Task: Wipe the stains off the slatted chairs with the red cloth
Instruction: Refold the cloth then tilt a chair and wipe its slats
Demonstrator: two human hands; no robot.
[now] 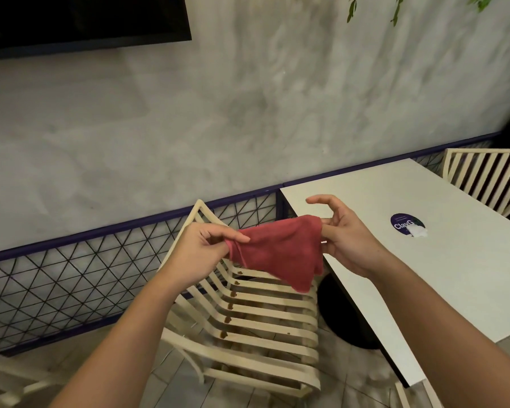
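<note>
Two hands [203, 245] [348, 240], red cloth [280, 248] (fingers' [242, 238] pinch)

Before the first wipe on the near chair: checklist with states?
1. Grip: left hand and right hand each pinch an end of the red cloth. Ok.
2. Cloth bunched for wiping: it hangs spread. Not ok.
3. Targets located: brown stains run down the seat slats of the chair. Ok.
4. Cloth on stains: it hangs above the seat. Not ok.
5. Cloth damp: cannot tell.
</note>
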